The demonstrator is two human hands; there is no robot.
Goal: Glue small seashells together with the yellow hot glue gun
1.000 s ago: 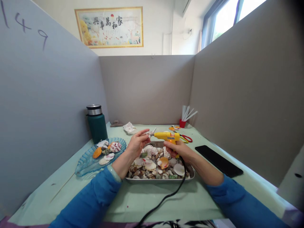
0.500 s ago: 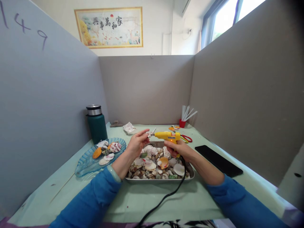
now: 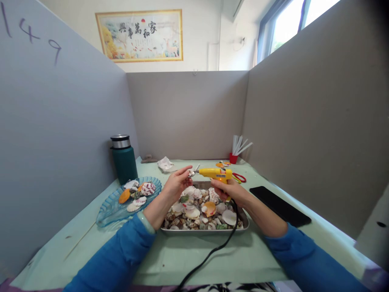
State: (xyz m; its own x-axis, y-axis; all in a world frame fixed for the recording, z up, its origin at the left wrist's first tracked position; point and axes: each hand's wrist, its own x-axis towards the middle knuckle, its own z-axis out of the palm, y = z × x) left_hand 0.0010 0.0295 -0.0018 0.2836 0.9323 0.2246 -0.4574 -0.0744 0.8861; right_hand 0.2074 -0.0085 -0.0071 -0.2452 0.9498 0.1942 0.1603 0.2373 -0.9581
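Note:
My right hand (image 3: 228,189) is closed around the handle of a yellow glue gun (image 3: 214,174), which points left. Its black cord (image 3: 209,255) drops past the tray toward the table's front edge. Between the fingertips of my left hand (image 3: 177,181) is a small whitish shell (image 3: 191,173), partly covered by the fingers. The gun's nozzle is right at this shell; whether they touch I cannot tell. Below both hands sits a metal tray (image 3: 204,231) heaped with shells (image 3: 192,211) of many kinds.
On the left, a blue glass plate (image 3: 106,213) bears several shells, with a green bottle (image 3: 124,164) behind it. A crumpled tissue (image 3: 165,164), a red cup (image 3: 233,158) of white sticks and red-handled scissors (image 3: 240,177) are farther back. A black flat slab (image 3: 279,205) lies right.
The glue gun has shifted very slightly to the right, its nozzle drawn back a little from the shell. My left hand has barely moved.

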